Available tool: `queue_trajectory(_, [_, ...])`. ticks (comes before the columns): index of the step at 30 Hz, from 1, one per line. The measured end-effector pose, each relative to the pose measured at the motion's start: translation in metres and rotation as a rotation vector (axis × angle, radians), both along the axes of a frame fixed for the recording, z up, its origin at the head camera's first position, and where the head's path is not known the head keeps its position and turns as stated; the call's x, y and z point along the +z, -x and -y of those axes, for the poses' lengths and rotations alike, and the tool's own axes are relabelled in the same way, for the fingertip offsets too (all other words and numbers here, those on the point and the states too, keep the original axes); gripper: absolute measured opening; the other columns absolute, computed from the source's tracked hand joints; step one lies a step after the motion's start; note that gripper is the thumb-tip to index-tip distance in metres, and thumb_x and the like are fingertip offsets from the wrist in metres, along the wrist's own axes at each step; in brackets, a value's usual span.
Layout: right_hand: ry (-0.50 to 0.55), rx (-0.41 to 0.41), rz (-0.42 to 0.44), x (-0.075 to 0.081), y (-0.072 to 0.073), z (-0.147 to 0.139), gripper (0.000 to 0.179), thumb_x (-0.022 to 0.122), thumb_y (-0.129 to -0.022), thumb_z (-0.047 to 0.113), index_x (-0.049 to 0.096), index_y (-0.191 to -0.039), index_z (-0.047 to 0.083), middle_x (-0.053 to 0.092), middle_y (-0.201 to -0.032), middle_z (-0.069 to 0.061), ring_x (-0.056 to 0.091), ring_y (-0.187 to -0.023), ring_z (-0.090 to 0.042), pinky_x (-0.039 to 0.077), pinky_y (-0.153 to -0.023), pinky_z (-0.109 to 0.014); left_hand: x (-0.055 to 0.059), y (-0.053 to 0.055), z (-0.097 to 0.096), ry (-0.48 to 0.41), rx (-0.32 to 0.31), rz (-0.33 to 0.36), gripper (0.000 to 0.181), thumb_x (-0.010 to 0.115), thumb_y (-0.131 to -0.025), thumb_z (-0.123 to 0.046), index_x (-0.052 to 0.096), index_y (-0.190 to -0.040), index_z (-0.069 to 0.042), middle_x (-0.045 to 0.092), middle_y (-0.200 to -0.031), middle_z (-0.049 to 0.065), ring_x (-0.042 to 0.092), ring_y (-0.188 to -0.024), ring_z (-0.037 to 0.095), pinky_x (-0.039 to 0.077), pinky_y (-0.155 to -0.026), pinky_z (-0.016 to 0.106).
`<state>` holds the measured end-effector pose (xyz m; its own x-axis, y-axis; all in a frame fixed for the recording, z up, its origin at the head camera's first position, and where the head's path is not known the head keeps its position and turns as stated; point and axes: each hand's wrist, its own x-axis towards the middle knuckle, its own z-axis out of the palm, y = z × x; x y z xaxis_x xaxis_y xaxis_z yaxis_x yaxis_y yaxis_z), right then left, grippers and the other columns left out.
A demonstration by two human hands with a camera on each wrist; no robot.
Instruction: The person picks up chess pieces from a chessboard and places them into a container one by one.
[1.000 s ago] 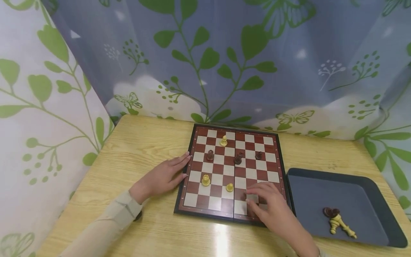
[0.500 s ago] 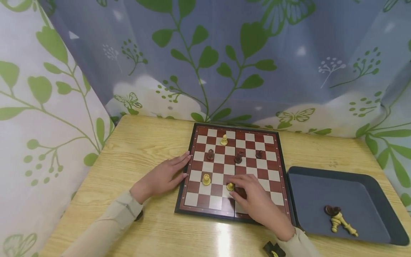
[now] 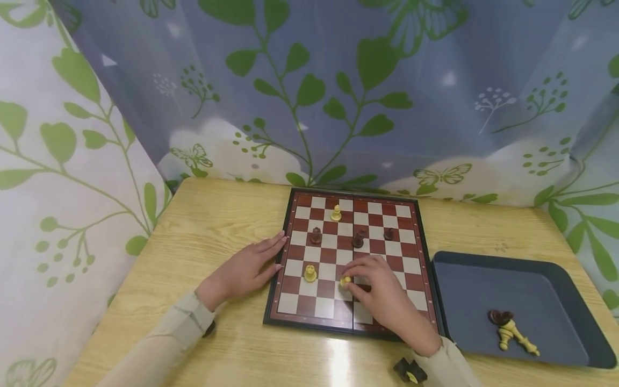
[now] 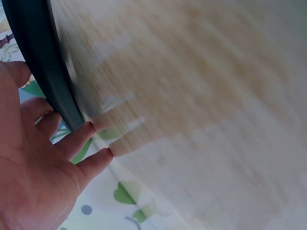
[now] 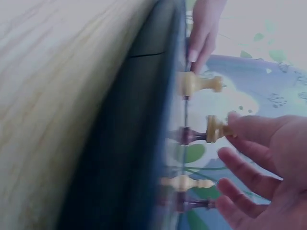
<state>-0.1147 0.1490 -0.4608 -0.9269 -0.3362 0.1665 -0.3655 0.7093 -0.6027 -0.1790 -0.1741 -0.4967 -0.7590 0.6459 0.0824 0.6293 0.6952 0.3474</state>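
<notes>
In the head view a red-and-white chessboard with a dark rim lies on the wooden table. My right hand pinches a pale yellow chess piece by its top between thumb and index finger. The right wrist view shows its base raised off the board, with the other fingers spread loosely. My left hand rests on the table, its extended fingers touching the board's left edge. A yellow piece with a notched top stands left of the held piece.
Another yellow piece and dark pieces, including one at left and one near the centre, stand farther back. A dark blue-grey tray, right of the board, holds fallen pieces. A patterned curtain hangs behind the table.
My right hand has moved left from the board's lower right squares to the yellow piece and now pinches it, raised off the board. The left hand stays put.
</notes>
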Motion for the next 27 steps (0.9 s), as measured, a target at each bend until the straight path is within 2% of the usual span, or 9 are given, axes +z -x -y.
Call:
queue_trajectory(7, [0.063, -0.018, -0.044, 0.013, -0.022, -0.011, 0.015, 0.086, -0.082, 0.016, 0.077, -0.092, 0.022, 0.071, -0.115, -0.001, 0.057, -0.117, -0.023, 0.054, -0.095, -0.05, -0.003, -0.003, -0.003, -0.012, -0.015, -0.013, 0.062, 0.047, -0.108, -0.038, 0.032, -0.159, -0.005, 0.027, -0.167, 0.01, 0.039, -0.147, 0.035, 0.037, -0.119, 0.054])
queue_trajectory(11, [0.079, -0.048, -0.11, 0.014, -0.032, -0.024, 0.017, 0.088, -0.08, 0.017, 0.075, -0.086, 0.025, 0.072, -0.112, 0.001, 0.058, -0.113, -0.019, 0.055, -0.092, -0.049, -0.003, -0.003, -0.006, -0.023, -0.017, -0.023, 0.062, 0.048, -0.108, -0.037, 0.033, -0.158, -0.004, 0.028, -0.166, 0.011, 0.039, -0.147, 0.034, 0.037, -0.119, 0.053])
queue_trajectory(16, [0.089, -0.117, -0.149, 0.011, -0.044, -0.042, 0.027, 0.09, -0.076, 0.015, 0.068, -0.08, 0.03, 0.072, -0.108, 0.005, 0.058, -0.11, -0.016, 0.052, -0.089, -0.049, -0.004, -0.004, -0.006, -0.016, -0.022, -0.016, 0.062, 0.048, -0.108, -0.037, 0.033, -0.158, -0.004, 0.028, -0.166, 0.011, 0.039, -0.147, 0.036, 0.037, -0.119, 0.054])
queue_trajectory(19, [0.094, -0.154, -0.172, 0.009, -0.049, -0.052, 0.031, 0.091, -0.074, 0.013, 0.066, -0.079, 0.031, 0.073, -0.107, 0.003, 0.056, -0.109, -0.015, 0.05, -0.091, -0.045, -0.003, -0.004, -0.004, -0.003, -0.019, -0.025, 0.063, 0.048, -0.108, -0.037, 0.033, -0.158, -0.003, 0.028, -0.166, 0.011, 0.04, -0.146, 0.037, 0.037, -0.118, 0.055])
queue_trajectory(24, [0.098, -0.216, -0.197, 0.011, -0.056, -0.07, 0.03, 0.09, -0.075, 0.01, 0.067, -0.08, 0.029, 0.072, -0.108, 0.001, 0.054, -0.11, -0.012, 0.044, -0.089, -0.027, 0.001, -0.001, -0.001, 0.009, -0.013, -0.042, 0.063, 0.049, -0.107, -0.037, 0.034, -0.158, -0.003, 0.028, -0.166, 0.011, 0.041, -0.145, 0.037, 0.038, -0.118, 0.054])
queue_trajectory(27, [0.096, -0.26, -0.188, 0.012, -0.062, -0.082, 0.028, 0.088, -0.078, 0.01, 0.069, -0.083, 0.029, 0.072, -0.11, 0.003, 0.054, -0.111, -0.013, 0.043, -0.089, -0.025, 0.003, 0.001, -0.001, 0.008, -0.024, -0.031, 0.063, 0.049, -0.107, -0.037, 0.033, -0.158, -0.003, 0.028, -0.166, 0.012, 0.04, -0.146, 0.036, 0.038, -0.118, 0.053])
